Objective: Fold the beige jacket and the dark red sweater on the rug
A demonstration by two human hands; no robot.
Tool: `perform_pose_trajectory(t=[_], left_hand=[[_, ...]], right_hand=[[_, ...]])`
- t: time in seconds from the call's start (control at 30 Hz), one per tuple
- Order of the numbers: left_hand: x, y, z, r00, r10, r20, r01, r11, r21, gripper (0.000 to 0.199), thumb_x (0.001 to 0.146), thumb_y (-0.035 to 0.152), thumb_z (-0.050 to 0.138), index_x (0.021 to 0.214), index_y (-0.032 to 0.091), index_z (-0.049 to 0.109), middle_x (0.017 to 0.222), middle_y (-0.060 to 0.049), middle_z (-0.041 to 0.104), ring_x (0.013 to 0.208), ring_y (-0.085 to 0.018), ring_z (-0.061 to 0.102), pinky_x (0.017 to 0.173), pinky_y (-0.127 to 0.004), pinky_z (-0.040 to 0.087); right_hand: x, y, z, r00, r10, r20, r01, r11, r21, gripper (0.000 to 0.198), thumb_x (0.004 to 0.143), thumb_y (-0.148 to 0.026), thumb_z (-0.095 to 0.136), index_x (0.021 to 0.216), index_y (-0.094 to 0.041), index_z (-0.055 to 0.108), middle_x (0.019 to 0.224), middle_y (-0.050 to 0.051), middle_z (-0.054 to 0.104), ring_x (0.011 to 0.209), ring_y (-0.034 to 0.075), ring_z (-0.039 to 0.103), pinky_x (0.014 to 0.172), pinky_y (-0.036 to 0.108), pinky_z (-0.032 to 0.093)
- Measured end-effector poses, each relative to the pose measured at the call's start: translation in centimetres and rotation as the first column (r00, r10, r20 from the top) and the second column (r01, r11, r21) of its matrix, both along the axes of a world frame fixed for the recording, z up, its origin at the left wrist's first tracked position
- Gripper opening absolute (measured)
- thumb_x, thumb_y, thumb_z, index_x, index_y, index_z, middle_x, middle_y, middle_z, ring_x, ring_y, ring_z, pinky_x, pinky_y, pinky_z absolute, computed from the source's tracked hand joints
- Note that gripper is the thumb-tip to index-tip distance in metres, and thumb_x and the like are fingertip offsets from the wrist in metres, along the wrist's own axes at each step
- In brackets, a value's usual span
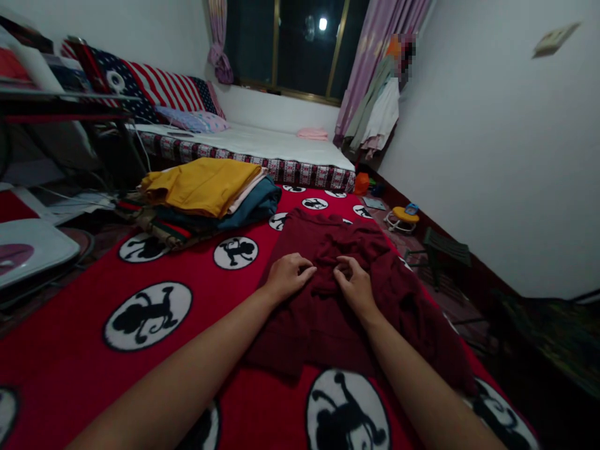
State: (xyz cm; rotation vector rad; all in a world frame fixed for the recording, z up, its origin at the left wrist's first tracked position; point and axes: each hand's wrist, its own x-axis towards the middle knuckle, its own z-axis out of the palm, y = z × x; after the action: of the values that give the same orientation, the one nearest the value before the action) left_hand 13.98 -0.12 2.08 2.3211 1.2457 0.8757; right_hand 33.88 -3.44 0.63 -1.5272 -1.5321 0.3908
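A dark maroon sweatshirt lies spread on the red blanket, bunched and wrinkled around its middle. My left hand rests on its left half, fingers curled and closed on the cloth, thumb pointing right. Opposite it, my right hand has thumb and fingers closed on the bunched fabric. A short gap of maroon cloth separates the two hands. The fingertips are partly hidden against the fabric. One sleeve trails down the right side toward the blanket's edge.
The red blanket bears monkey prints in white circles. Folded clothes, a yellow garment on top, are stacked at the back left. Behind stands a bed under the window. A cluttered desk is left; stools, one yellow-topped, line the right wall.
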Motion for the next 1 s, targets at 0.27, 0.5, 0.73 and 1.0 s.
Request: perform_pose_trajectory(t=[0.27, 0.5, 0.73, 1.0], left_hand=[[0.0, 3.5, -0.3, 0.994, 0.011, 0.107, -0.007, 0.999, -0.04, 0.03, 0.084, 0.019, 0.055, 0.112, 0.018, 0.067, 0.097, -0.004, 0.072, 0.085, -0.016, 0.065, 0.082, -0.026, 0.051], [0.7, 12.3, 0.7, 1.0, -0.009, -0.017, 0.009, 0.999, 0.045, 0.047, 0.08, 0.002, 0.048, 0.124, 0.012, 0.06, 0.121, -0.011, 0.064, 0.11, -0.019, 0.06, 0.099, -0.03, 0.045], [3.6, 17.4, 1.9, 0.958, -0.249, -0.143, 0.243, 0.968, -0.058, 0.041, 0.077, 0.012, 0.062, 0.119, 0.014, 0.065, 0.111, -0.008, 0.07, 0.1, -0.018, 0.063, 0.089, -0.025, 0.047], [4.9, 19.3, 2.6, 0.945, -0.278, -0.172, 0.249, 0.953, -0.172, 0.021, 0.067, 0.024, 0.073, 0.085, 0.012, 0.075, 0.07, -0.001, 0.069, 0.067, -0.013, 0.06, 0.066, -0.022, 0.043]], right_hand=[[-1.8, -2.5, 1.3, 0.947, 0.252, 0.197, -0.294, 0.93, 0.222, 0.013, 0.086, -0.022, 0.053, 0.095, -0.022, 0.063, 0.089, 0.005, 0.063, 0.079, 0.017, 0.06, 0.074, 0.029, 0.048], [-2.9, -4.5, 1.9, 0.703, 0.582, 0.409, -0.643, 0.766, 0.015, 0.045, 0.076, -0.008, 0.049, 0.118, -0.023, 0.056, 0.092, 0.003, 0.065, 0.075, 0.015, 0.06, 0.066, 0.025, 0.043], [-3.2, -4.9, 2.2, 0.535, 0.683, 0.496, -0.743, 0.661, -0.109, 0.059, 0.073, -0.011, 0.05, 0.129, -0.029, 0.055, 0.078, -0.001, 0.062, 0.061, 0.014, 0.053, 0.057, 0.027, 0.034], [-3.2, -5.1, 2.0, 0.508, 0.717, 0.477, -0.783, 0.615, -0.092, 0.041, 0.078, -0.015, 0.052, 0.116, -0.026, 0.064, 0.076, 0.0, 0.061, 0.06, 0.012, 0.049, 0.055, 0.027, 0.028]])
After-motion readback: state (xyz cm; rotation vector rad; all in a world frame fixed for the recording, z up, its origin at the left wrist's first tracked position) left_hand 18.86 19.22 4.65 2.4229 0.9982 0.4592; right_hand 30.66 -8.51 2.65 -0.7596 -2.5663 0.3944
